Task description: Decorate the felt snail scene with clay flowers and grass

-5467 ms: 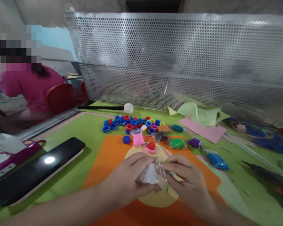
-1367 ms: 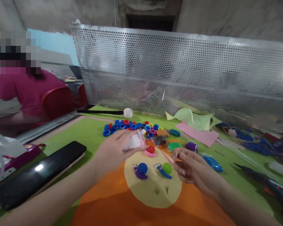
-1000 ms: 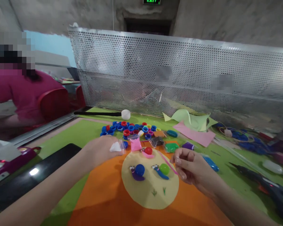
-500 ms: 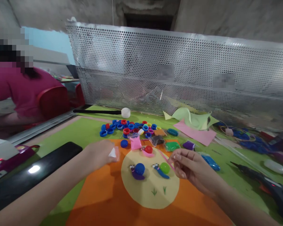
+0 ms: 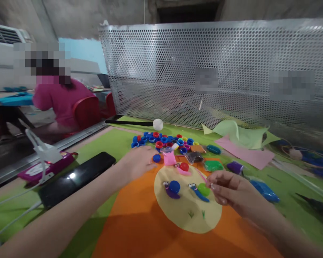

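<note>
Okay, so the right hand (image 5: 233, 186) is in a narrow pinch, a tiny whitish bit (image 5: 212, 186) at its fingertips, too small to say which way it points. Left hand (image 5: 141, 161) is palm-down near the blue cap (image 5: 156, 158); can't tell if it's holding anything. By the right fingertips, the pink strip (image 5: 201, 175) runs upper left to lower right. Similar slant on the blue-bodied snail (image 5: 200, 195), head upper left, on the yellow oval (image 5: 174, 211).

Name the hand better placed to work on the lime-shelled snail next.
Probably the right hand: it is right beside the lime-shelled snail, while the left hand is farther off, near the loose blue cap.
</note>
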Demonstrator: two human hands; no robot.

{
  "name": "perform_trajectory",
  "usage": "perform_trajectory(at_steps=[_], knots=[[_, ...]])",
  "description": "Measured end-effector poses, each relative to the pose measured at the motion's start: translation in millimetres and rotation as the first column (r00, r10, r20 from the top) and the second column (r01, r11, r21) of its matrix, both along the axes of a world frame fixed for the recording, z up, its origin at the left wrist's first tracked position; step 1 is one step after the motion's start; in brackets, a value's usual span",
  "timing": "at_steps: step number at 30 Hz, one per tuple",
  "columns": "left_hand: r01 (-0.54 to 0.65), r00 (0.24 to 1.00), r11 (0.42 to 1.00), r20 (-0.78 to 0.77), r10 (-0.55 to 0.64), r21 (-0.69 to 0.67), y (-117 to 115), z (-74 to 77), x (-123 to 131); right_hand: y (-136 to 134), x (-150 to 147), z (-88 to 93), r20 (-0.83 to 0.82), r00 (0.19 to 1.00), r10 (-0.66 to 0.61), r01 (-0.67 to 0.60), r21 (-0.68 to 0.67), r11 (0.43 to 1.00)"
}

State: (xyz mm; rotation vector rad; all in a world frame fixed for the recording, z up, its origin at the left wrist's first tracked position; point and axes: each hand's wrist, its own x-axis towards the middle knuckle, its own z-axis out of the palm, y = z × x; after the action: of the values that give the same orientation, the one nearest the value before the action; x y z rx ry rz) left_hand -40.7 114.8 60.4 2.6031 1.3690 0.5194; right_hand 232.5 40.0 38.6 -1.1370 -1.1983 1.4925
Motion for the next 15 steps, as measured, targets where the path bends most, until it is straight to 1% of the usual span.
perform_trajectory(at_steps=[2,5,7,8,9,10,11,12,13,14,15], knots=[[0.066,0.998,0.998,-0.017,-0.067,-0.012,-7,4.7,7,0,0,-2.1,0.085,0.996,0.02,-0.022,0.022,0.999],[0.161,0.987,0.987,0.003,-0.161,-0.019,-26,10.7,18,-3,-5,-2.7,0.205,0.978,0.036,-0.054,0.081,0.995],[0.235,0.97,0.971,0.065,-0.232,-0.045,-42,13.0,25,-9,-10,-0.5,0.341,0.94,0.035,-0.106,0.191,0.976],[0.287,0.949,0.955,0.156,-0.273,-0.078,-50,13.4,28,-13,-13,1.5,0.427,0.903,0.037,-0.171,0.279,0.945],[0.335,0.925,0.936,0.23,-0.303,-0.111,-57,13.5,31,-17,-16,3.9,0.516,0.855,0.044,-0.273,0.377,0.885],[0.372,0.907,0.916,0.268,-0.325,-0.147,-64,13.2,33,-22,-18,6.5,0.606,0.794,0.056,-0.405,0.457,0.792],[0.401,0.891,0.903,0.297,-0.344,-0.158,-69,12.6,34,-27,-21,8.8,0.678,0.734,0.049,-0.532,0.528,0.662],[0.422,0.878,0.894,0.312,-0.362,-0.151,-73,11.8,35,-31,-23,10.6,0.736,0.676,0.035,-0.639,0.562,0.524],[0.439,0.868,0.888,0.322,-0.379,-0.137,-75,10.9,35,-36,-25,11.4,0.778,0.628,-0.008,-0.705,0.572,0.419],[0.455,0.855,0.883,0.333,-0.397,-0.117,-76,9.9,34,-39,-27,11.1,0.784,0.611,-0.115,-0.719,0.609,0.335],[0.474,0.841,0.874,0.346,-0.415,-0.103,-77,9.1,34,-42,-28,9.5,0.787,0.583,-0.203,-0.734,0.617,0.284]])
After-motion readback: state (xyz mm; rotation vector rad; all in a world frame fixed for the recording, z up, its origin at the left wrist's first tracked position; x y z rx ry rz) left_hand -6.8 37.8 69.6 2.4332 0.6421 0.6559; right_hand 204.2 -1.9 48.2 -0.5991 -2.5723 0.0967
